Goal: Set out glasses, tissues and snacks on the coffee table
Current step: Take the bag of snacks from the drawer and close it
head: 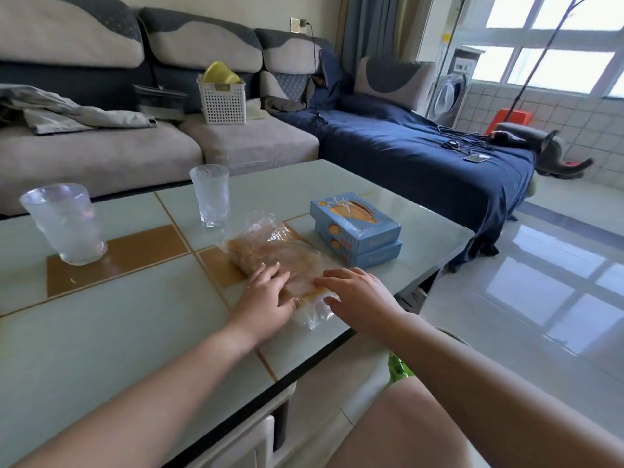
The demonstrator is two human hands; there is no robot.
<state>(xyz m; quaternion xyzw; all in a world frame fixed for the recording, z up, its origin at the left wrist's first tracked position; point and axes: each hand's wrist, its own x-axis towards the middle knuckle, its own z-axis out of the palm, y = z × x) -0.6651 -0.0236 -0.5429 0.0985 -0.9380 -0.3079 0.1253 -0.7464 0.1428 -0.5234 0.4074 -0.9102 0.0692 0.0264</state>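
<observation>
On the near right part of the counter (pixel 101 349), close to its front edge, lies a clear plastic bag of snacks (pixel 287 261), the landmark for everything else. Both hands rest on the bag's near end. The left hand (pixel 265 295) lies flat on the bag's left side, fingers straight and close together, thumb against the bag's near edge; its grip is spread, not curled round anything. The right hand (pixel 354 292) lies on the bag's right side, fingers relaxed and lightly spread over the crinkled plastic, thumb touching the wrapper's near corner; its grip is likewise loose and unclenched.

Just beside the bag, to its right and slightly behind, two blue boxes (pixel 356 228) are stacked one on the other, near the counter's right edge. Behind the bag, slightly left, stands an upright clear glass (pixel 211 197). Well to the left of the bag stands a second upright glass (pixel 64 224), its base partly on a brown tile of the counter top.

Beyond the counter, behind the bag, runs a grey sofa (pixel 152 153). A white basket (pixel 223 99) stands on it with something yellow inside, and grey clothing (pixel 67 109) is crumpled at the left. Right of the basket, a dark blue cover (pixel 405 146) drapes the sofa's long section.
</observation>
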